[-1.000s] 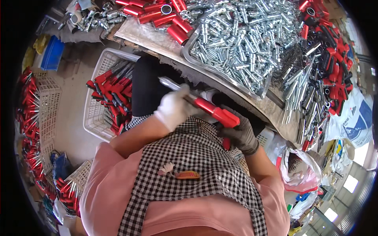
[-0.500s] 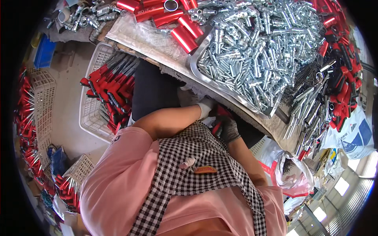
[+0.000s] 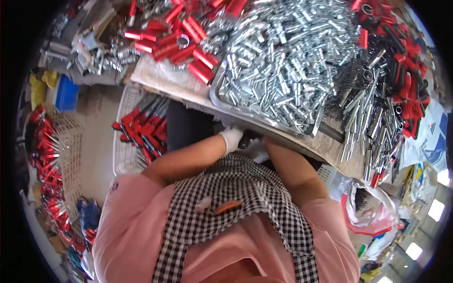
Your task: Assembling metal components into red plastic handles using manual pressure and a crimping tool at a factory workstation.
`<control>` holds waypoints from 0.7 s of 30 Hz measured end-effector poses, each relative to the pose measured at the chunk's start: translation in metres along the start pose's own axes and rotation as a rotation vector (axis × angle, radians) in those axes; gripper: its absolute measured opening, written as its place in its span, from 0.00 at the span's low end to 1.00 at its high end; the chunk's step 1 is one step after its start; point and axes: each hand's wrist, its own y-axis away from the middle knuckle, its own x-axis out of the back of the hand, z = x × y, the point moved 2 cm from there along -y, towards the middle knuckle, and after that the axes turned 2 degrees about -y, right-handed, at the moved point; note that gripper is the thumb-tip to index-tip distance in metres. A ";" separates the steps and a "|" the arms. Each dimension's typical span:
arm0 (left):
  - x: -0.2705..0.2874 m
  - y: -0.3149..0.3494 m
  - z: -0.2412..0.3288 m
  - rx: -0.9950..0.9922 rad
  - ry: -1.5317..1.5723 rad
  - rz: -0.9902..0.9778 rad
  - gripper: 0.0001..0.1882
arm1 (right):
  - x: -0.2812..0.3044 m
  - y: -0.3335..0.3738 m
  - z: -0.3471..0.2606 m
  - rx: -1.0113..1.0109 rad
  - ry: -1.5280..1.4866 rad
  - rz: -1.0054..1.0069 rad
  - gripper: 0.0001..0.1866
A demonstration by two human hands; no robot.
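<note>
Left hand (image 3: 231,139) near the surface (image 3: 155,75), right hand hidden, can't tell whether fingers grip: a hasty lift risks banged knuckles!

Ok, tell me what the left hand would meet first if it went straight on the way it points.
Probably the dark thing just right of the left hand, too blurred to name. The bench edge looks next, though depth is unclear and the hand might pass beneath.
</note>
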 end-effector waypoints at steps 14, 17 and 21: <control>-0.027 0.035 0.008 -0.190 -1.860 0.045 0.17 | 0.017 0.037 -0.064 -0.056 -0.223 -0.393 0.24; -0.004 0.012 -0.006 -0.028 -1.666 0.116 0.18 | 0.023 0.030 -0.077 -0.078 -0.251 -0.508 0.24; -0.009 0.034 -0.012 -0.299 -1.808 0.072 0.25 | 0.052 0.021 -0.084 -0.096 -0.261 -0.622 0.25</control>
